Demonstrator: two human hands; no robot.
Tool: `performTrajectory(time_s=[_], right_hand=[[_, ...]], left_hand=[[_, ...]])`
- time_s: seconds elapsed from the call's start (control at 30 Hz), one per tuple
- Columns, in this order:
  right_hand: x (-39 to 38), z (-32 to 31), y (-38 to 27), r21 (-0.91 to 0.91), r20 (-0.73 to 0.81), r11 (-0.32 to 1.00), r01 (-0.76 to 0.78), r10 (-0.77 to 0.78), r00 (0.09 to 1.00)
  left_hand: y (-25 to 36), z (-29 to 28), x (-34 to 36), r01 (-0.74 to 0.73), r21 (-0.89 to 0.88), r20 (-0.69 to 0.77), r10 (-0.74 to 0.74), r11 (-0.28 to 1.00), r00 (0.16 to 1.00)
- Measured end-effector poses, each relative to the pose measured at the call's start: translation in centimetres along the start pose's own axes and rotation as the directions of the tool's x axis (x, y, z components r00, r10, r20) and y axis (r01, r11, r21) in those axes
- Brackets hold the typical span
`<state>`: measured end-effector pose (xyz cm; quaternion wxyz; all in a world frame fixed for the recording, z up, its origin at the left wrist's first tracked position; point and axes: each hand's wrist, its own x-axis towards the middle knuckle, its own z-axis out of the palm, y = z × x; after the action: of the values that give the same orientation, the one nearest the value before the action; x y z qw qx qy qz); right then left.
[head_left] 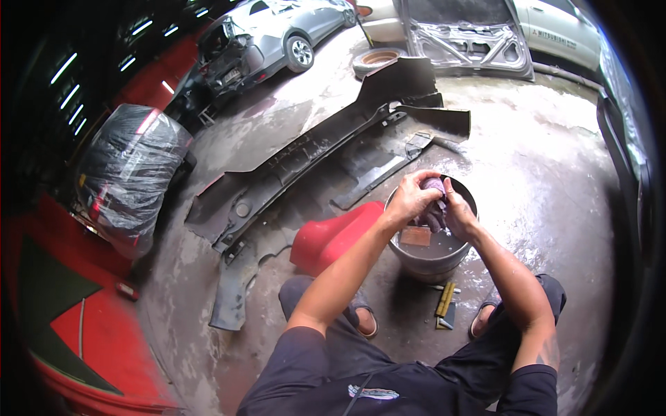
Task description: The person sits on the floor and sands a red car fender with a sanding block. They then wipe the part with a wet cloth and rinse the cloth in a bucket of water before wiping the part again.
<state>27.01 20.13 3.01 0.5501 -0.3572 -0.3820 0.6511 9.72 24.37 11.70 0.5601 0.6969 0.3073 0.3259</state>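
Over a round bucket (pixel 431 267), my left hand (pixel 412 198) and my right hand (pixel 458 213) are both closed on a wet-looking purplish cloth (pixel 434 186). The cloth is bunched between my fingers, and its lower folds hang down toward the greyish water (pixel 444 244) inside the bucket. A brown-orange rectangular block (pixel 416 236) shows at the water, below my left hand; I cannot tell whether it floats or rests on something. My hands cover part of the bucket's far rim.
Between my feet lie a yellow block-like tool (pixel 445 299) and small dark pieces. A red curved panel (pixel 336 236) sits left of the bucket. Beyond stretches a long dark bumper (pixel 305 156). Farther off are a tire (pixel 378 61), a propped hood (pixel 468 48) and a silver car (pixel 277 38).
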Motion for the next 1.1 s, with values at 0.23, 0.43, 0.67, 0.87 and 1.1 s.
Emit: performTrajectory(time_s=[0.23, 0.43, 0.67, 0.87, 1.1], right_hand=[[-1.3, 1.2, 0.0, -0.119, 0.002, 0.983, -0.139, 0.14, 0.99], [-1.8, 1.5, -0.6, 0.009, -0.086, 0.977, -0.213, 0.213, 0.973], [-2.4, 0.9, -2.7, 0.136, 0.182, 0.983, -0.121, 0.095, 0.979], [-3.7, 0.2, -4.9, -0.102, 0.206, 0.977, -0.186, 0.203, 0.957], [-5.9, 3.2, -5.0, -0.329, 0.367, 0.929, -0.169, 0.291, 0.884]], left_hand=[[1.5, -0.8, -0.1, 0.147, -0.357, -0.144, -0.21, 0.922, 0.967], [1.1, -0.7, -0.4, 0.014, -0.392, -0.243, -0.118, 0.92, 0.963], [-1.6, 2.7, -4.6, -0.311, 0.13, -0.041, 0.319, 0.941, 0.947], [-0.6, 0.0, -4.0, -0.443, 0.322, -0.203, 0.518, 0.837, 0.831], [-1.4, 0.7, -3.7, -0.558, 0.496, 0.149, 0.567, 0.666, 0.81]])
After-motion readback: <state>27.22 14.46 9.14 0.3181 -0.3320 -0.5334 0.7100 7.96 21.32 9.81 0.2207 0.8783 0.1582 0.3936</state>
